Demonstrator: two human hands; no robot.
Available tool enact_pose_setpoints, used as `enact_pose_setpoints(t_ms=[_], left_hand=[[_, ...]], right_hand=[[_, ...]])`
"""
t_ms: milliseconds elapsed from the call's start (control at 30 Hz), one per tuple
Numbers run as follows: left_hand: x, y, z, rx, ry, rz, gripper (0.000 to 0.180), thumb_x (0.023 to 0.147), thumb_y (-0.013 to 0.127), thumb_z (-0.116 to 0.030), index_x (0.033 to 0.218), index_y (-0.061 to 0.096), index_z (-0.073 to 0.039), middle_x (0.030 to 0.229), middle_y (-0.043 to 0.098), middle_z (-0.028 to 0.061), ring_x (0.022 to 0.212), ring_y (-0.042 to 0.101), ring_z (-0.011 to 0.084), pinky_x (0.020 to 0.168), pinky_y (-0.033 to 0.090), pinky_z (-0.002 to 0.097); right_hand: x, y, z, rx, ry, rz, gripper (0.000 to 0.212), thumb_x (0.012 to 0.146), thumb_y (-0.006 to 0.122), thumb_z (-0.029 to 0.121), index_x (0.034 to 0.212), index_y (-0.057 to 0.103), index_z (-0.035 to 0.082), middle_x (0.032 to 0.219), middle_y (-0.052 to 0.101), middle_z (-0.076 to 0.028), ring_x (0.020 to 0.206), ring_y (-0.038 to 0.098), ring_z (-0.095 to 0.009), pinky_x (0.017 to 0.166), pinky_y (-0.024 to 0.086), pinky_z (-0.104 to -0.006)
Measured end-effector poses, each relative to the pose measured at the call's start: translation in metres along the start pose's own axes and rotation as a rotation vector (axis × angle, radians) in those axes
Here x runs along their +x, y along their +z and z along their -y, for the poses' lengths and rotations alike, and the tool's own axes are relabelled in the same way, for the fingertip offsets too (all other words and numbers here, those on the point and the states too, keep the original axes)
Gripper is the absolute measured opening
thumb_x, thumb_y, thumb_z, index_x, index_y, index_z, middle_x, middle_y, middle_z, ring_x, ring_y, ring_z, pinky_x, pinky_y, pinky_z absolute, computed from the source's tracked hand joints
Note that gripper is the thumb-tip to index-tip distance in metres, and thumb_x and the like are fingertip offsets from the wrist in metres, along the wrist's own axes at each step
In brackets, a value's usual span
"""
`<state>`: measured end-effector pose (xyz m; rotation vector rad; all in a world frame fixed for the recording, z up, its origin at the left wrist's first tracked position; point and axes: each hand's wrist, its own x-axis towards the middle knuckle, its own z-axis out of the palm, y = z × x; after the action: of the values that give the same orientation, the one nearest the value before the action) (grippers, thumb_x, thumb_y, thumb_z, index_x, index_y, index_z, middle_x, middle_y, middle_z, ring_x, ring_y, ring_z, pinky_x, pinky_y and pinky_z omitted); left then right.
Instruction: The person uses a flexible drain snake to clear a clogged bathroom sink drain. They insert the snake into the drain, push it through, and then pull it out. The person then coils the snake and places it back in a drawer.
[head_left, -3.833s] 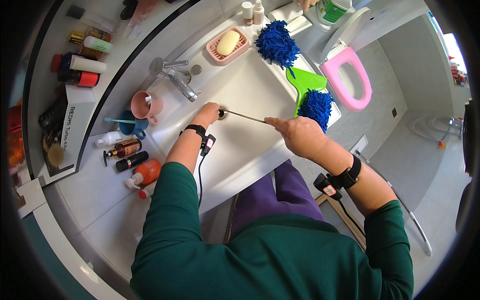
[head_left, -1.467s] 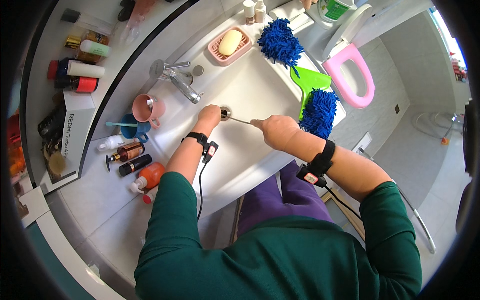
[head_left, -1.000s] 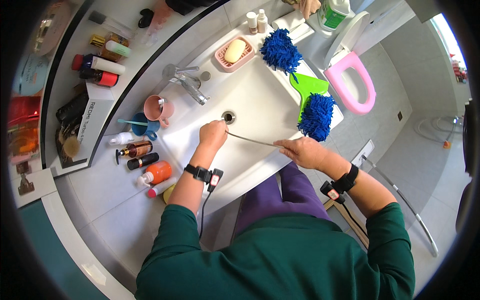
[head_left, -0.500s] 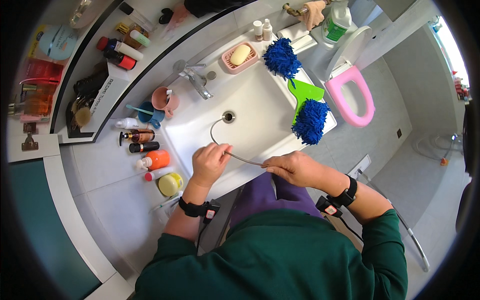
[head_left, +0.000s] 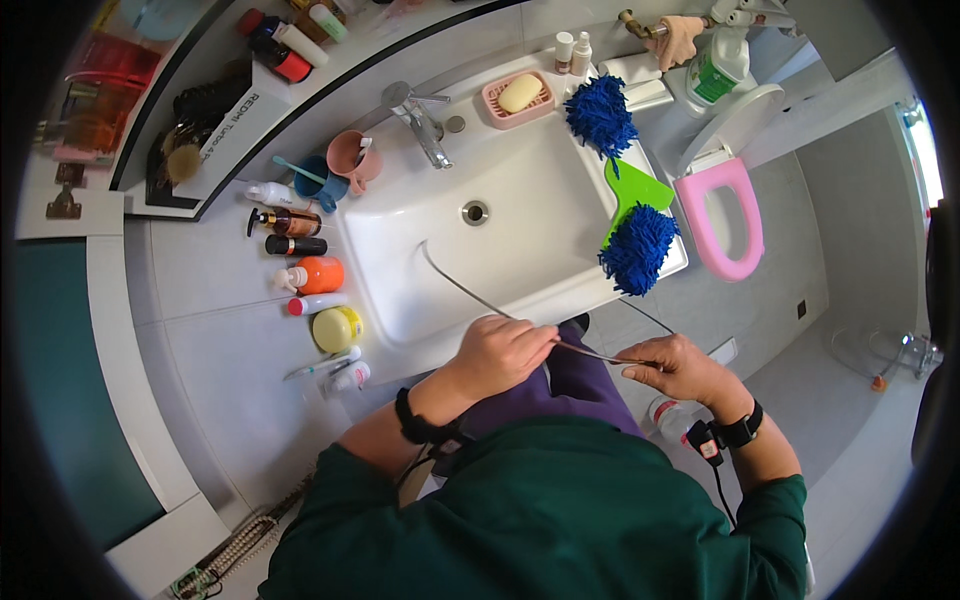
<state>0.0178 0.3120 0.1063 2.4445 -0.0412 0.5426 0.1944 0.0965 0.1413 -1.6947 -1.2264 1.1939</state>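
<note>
A thin, flexible metal drain snake (head_left: 465, 286) runs across the front of the white sink (head_left: 520, 240). Its free, slightly hooked end hovers over or rests in the left part of the basin, away from the drain hole (head_left: 475, 213); whether it touches the basin I cannot tell. My left hand (head_left: 500, 355) is closed around the snake just outside the sink's front edge. My right hand (head_left: 688, 370) pinches it farther to the right, with the cable slanting a little between them. Another thin stretch of cable shows behind my right hand.
Beside the basin's left edge stand cups (head_left: 352, 160), pump bottles (head_left: 318, 274) and a yellow jar (head_left: 337, 329). Two blue shaggy mop heads (head_left: 637, 250) and a green scraper-like piece (head_left: 640, 187) lie along the right rim. A faucet (head_left: 420, 125) and soap dish (head_left: 518, 100) are behind; a pink-seated toilet (head_left: 720, 220) stands right.
The snake's end has come out of the drain hole and now lies left of it. Both hands have moved right and toward me, still holding the snake. The view has shifted slightly.
</note>
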Motion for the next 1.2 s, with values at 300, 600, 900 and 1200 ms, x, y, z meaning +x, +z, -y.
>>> enact_pose_setpoints(t_ms=[300,600,900,1200], left_hand=[[0.02,0.065,0.032,0.079,-0.118,0.116,0.016,0.076,0.067,-0.016,0.088,0.065,-0.006,0.069,0.06,0.0071,0.061,0.061,0.0248,0.056,0.05,0.0351],[0.055,-0.009,0.168,-0.964,-0.938,-0.388,0.031,0.095,0.052,-0.031,0.111,0.053,-0.004,0.1,0.064,0.0131,0.078,0.066,0.0194,0.064,0.052,0.0297],[0.138,-0.044,0.24,-1.432,-0.973,-0.48,0.029,0.098,0.046,-0.026,0.097,0.049,0.003,0.105,0.063,0.0196,0.094,0.065,0.0289,0.077,0.055,0.0353],[0.138,-0.052,0.242,-1.471,-0.98,-0.634,0.023,0.097,0.047,-0.021,0.094,0.052,0.001,0.099,0.065,0.0191,0.093,0.065,0.0264,0.076,0.055,0.036]], right_hand=[[0.063,0.023,-0.041,-0.149,0.085,-0.286,0.015,0.088,0.06,0.016,0.092,0.064,0.002,0.074,0.062,-0.019,0.069,0.061,-0.036,0.061,0.048,-0.0392],[0.11,0.0,-0.077,-0.25,0.162,-0.402,0.02,0.088,0.056,0.019,0.088,0.065,0.002,0.074,0.063,-0.02,0.071,0.062,-0.037,0.064,0.048,-0.041],[0.166,-0.014,-0.095,-0.249,0.231,-0.398,0.025,0.087,0.049,0.019,0.084,0.065,0.001,0.077,0.064,-0.021,0.075,0.063,-0.036,0.07,0.049,-0.0388],[0.194,0.01,-0.105,-0.193,0.318,-0.312,0.021,0.083,0.05,0.015,0.085,0.067,0.003,0.081,0.066,-0.019,0.078,0.063,-0.034,0.072,0.049,-0.0383]])
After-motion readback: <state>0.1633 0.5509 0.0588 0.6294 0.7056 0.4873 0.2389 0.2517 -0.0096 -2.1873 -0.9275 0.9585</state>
